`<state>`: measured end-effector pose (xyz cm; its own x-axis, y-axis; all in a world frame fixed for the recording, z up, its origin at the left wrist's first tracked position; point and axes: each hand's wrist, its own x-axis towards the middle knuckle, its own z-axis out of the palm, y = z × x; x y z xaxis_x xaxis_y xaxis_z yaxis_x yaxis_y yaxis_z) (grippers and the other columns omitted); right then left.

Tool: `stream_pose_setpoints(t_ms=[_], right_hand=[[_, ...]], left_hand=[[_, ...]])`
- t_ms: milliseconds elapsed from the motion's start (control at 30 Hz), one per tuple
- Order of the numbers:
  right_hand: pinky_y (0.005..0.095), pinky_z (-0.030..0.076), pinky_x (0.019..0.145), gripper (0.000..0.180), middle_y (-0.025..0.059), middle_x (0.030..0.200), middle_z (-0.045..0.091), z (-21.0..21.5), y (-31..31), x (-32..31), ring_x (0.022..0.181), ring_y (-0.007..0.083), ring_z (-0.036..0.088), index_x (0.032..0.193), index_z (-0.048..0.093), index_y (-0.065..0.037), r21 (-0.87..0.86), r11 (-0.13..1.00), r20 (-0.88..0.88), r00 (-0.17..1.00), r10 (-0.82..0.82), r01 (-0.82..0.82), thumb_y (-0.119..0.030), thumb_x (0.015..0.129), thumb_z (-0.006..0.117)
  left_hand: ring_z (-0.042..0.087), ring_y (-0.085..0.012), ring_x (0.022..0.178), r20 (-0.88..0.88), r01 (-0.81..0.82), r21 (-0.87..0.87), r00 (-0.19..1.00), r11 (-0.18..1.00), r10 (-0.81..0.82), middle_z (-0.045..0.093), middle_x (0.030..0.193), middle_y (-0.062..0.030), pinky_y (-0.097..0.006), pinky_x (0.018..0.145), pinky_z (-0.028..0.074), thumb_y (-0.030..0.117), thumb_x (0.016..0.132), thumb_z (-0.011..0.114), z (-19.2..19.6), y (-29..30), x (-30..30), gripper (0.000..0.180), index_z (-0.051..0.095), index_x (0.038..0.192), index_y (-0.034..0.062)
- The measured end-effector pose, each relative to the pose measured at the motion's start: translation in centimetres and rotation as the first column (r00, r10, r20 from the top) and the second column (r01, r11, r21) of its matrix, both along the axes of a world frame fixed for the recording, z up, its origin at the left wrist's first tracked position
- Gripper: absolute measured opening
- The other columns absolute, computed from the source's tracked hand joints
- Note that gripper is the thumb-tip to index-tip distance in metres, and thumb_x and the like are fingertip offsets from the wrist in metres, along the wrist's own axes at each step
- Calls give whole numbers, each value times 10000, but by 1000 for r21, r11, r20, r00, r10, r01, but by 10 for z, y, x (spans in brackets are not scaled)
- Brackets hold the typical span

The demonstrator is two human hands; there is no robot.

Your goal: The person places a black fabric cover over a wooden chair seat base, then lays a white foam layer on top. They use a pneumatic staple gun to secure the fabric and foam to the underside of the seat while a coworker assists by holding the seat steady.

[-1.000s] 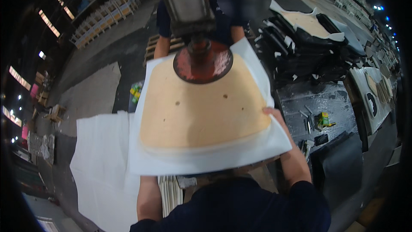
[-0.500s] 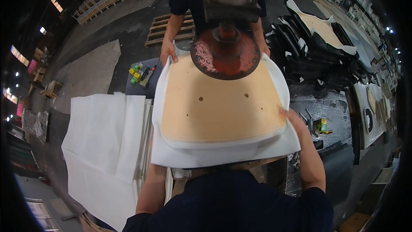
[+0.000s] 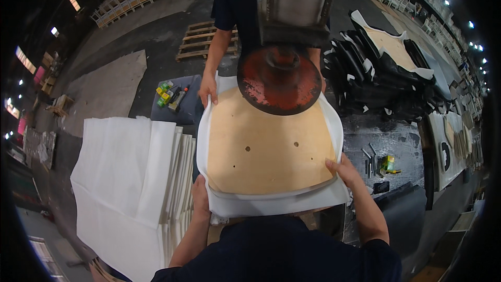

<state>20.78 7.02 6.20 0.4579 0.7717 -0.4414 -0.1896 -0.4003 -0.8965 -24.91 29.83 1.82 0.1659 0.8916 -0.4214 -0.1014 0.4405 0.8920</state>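
Observation:
A plywood seat board [image 3: 271, 169] with a few small holes lies face up in front of me, on a sheet of white padding [image 3: 250, 206] that curls up around its edges. My right hand [image 3: 343, 171] grips the right near edge, thumb on the wood and fingers hidden beneath. At the left near side, my left hand [image 3: 200, 198] is closed on the padding's edge, its fingers mostly hidden. Across from me, a co-worker's hand [image 3: 209, 90] holds the far left edge. A round red press plate [image 3: 279, 81] hangs over the board's far part.
Folded white sheets [image 3: 120, 172] are stacked at my left. A grey pad [image 3: 177, 115] bears a hand tool and small boxes. At the right stand a pile of black covers [image 3: 365, 73] and a dark table [image 3: 407, 136] with tools. A wooden pallet [image 3: 206, 42] lies beyond.
The board and padding have shifted lower in view. My left hand, hidden before, now shows at the padding's left edge. My right hand stays on the right edge; the press plate appears slightly lower.

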Motion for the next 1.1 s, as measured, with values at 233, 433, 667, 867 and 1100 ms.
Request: stream_pose_setpoints(t_ms=[233, 433, 667, 867, 1100], right_hand=[[420, 513, 1122, 713, 154, 1439, 665, -7, 0, -5, 1290, 254, 642, 1563, 465, 27, -53, 997, 35, 998, -54, 55, -161, 974, 819], [393, 538, 1082, 681, 151, 1376, 693, -2, 0, -16, 1270, 237, 655, 1540, 486, 31, -75, 993, 42, 995, -86, 89, -119, 961, 811], [416, 526, 1102, 767, 214, 1349, 718, 4, 4, -15, 1240, 310, 700, 1516, 504, 50, -273, 959, 421, 906, 51, 73, -241, 905, 864], [458, 528, 1123, 902, 317, 1392, 697, 25, 11, -22, 1317, 442, 686, 1495, 516, 42, -482, 862, 460, 883, 93, 160, -433, 834, 906], [483, 564, 1078, 923, 284, 1324, 729, 21, 9, -16, 1269, 423, 712, 1451, 557, 4, -637, 767, 479, 818, 317, 76, -618, 844, 867]], left_hand=[[695, -170, 1146, -140, 23, 179, 990, 984, 3, 760, 1303, -117, -321, 1015, 533, 270, 1205, 461, -4, -2, -2, 463, 656, 1460, -64], [701, -190, 1142, -308, 83, 293, 951, 952, 12, 774, 1268, -144, -331, 1009, 527, 230, 1198, 451, 6, -3, 2, 439, 663, 1455, -55], [716, -456, 1194, -683, 292, 419, 725, 860, 87, 740, 1314, -297, -494, 1028, 543, 207, 1160, 486, 0, -10, 12, 411, 669, 1421, -53], [688, -531, 1154, -740, 486, 453, 672, 748, 11, 731, 1249, -330, -561, 972, 540, 155, 1150, 460, 10, -11, 13, 386, 640, 1403, -74], [654, -558, 1135, -939, 699, 237, 344, 674, -27, 715, 1174, -326, -626, 933, 483, 161, 1112, 495, 17, 0, 10, 273, 660, 1235, -18]])
